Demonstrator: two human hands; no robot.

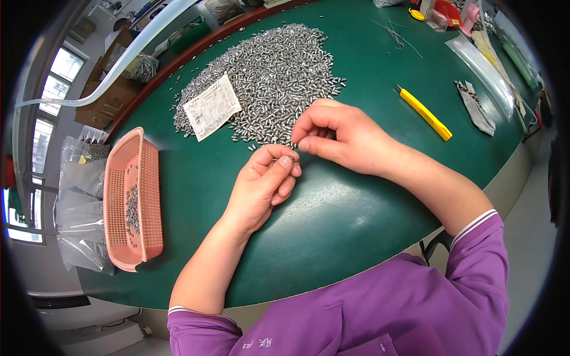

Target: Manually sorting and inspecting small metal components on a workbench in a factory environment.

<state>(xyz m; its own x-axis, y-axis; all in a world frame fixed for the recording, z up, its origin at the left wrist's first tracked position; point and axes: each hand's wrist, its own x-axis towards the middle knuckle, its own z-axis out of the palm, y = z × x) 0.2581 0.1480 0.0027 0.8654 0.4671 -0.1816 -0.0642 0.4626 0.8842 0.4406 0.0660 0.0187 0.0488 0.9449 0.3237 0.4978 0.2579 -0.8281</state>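
Metal pieces (288,65) lie heaped beyond left hand (256,185), fingers curled, and right hand (350,135), nearly pinched; full closure and contents indeterminable

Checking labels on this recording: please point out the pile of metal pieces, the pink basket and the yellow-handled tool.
Pile of metal pieces (279,77), head view: middle of the heap.
Pink basket (152,202), head view: its right wall.
Yellow-handled tool (425,114), head view: middle of the handle.

I log a purple short-sleeved top (380,302). Sleeve hems (474,226): thin white stripes. I note white embroidery (257,343) in front.
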